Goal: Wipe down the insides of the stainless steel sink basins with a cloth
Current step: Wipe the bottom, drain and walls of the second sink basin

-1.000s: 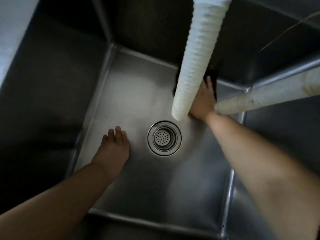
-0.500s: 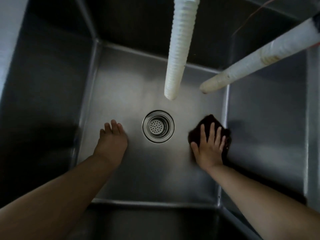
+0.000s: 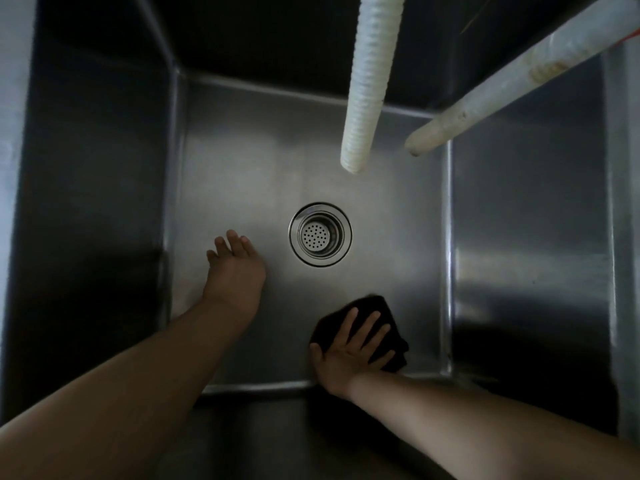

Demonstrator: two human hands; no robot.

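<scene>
The right hand [image 3: 349, 355], fingers spread flat, had dragged the dark crumpled cloth [image 3: 367, 317] from far right to the stainless steel sink basin's [image 3: 242, 168] near right corner. The left hand [image 3: 235, 271] stayed braced, fingers together. The right strip looked wiped.

— What colour is that square stainless steel sink basin [image 3: 242, 168]?

— Dull silver-grey on the floor, with brighter streaks along the seams; the walls go near black in shadow.

— And the crumpled cloth [image 3: 374, 306] at the basin's near right corner?

— Plain black, no pattern.

— The round metal drain strainer [image 3: 320, 234]?

— Shiny chrome, dotted with small dark holes.

— The ribbed hose [image 3: 367, 81]?

— White, ringed with fine ridges. The smooth hose [image 3: 519, 74] beside it is off-white with brownish stains.
</scene>
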